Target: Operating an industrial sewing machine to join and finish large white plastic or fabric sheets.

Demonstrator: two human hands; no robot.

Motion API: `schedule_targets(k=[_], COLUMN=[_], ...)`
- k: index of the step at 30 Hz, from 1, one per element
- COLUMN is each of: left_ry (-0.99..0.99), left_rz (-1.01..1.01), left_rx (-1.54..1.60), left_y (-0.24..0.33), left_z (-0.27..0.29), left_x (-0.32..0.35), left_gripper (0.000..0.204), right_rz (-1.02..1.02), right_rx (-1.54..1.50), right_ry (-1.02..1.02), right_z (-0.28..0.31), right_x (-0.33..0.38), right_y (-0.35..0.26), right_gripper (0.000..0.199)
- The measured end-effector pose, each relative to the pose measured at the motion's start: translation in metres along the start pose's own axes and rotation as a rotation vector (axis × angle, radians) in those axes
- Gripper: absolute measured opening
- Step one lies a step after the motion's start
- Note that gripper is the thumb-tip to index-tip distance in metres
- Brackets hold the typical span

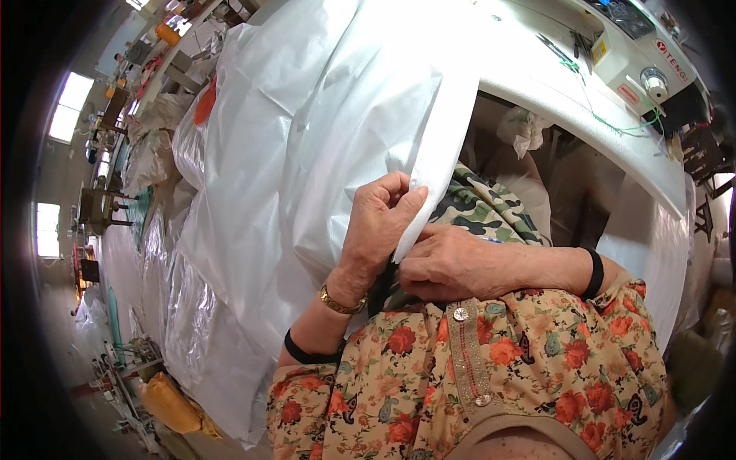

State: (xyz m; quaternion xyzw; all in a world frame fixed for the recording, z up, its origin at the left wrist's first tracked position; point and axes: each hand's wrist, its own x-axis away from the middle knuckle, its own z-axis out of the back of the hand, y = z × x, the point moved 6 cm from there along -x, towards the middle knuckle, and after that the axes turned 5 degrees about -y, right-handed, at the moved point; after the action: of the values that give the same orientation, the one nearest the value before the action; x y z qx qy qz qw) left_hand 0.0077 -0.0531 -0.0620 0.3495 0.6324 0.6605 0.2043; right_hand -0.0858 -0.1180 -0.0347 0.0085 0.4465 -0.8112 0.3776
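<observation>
The left hand (379,222) is closed in a pinch on the folded edge of the white sheet (322,130), thumb and fingers together at the fold. The right hand (448,264) is curled shut just below it, gripping the same edge close to the body. The sheet is draped from the near edge of the counter (583,107) into the lap, over a camouflage cloth (483,211). The step is judged to be aligning the edge by hand; a firm, even hold would be required next. A sewing machine (636,46) stands at the counter's far right.
</observation>
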Motion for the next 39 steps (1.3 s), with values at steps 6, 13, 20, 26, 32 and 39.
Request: schedule_targets(k=[6, 13, 20, 26, 32, 39], left_ry=[0.016, 0.014, 0.026, 0.009, 0.001, 0.006], left_rz=[-0.103, -0.093, -0.068, -0.015, -0.016, -0.027], left_rx=[-0.110, -0.070, -0.023, 0.104, 0.212, 0.147], left_y=[0.009, 0.003, 0.003, -0.003, -0.008, -0.005], left_z=[0.001, 0.004, 0.006, 0.010, 0.012, 0.013], left_x=[0.006, 0.004, 0.005, 0.001, -0.001, 0.003], left_gripper=[0.017, 0.019, 0.021, 0.021, 0.022, 0.026], right_rz=[0.009, 0.051, 0.046, 0.048, 0.065, 0.221], right_rx=[0.114, 0.698, 0.792, 0.752, 0.839, 0.754], right_ry=[0.003, 0.328, 0.361, 0.348, 0.391, 0.366], right_z=[0.004, 0.015, 0.005, 0.006, 0.003, 0.004], right_x=[0.005, 0.015, 0.011, 0.013, 0.013, 0.007], right_y=[0.002, -0.002, 0.005, 0.001, 0.001, -0.006], right_gripper=[0.024, 0.021, 0.022, 0.024, 0.018, 0.016])
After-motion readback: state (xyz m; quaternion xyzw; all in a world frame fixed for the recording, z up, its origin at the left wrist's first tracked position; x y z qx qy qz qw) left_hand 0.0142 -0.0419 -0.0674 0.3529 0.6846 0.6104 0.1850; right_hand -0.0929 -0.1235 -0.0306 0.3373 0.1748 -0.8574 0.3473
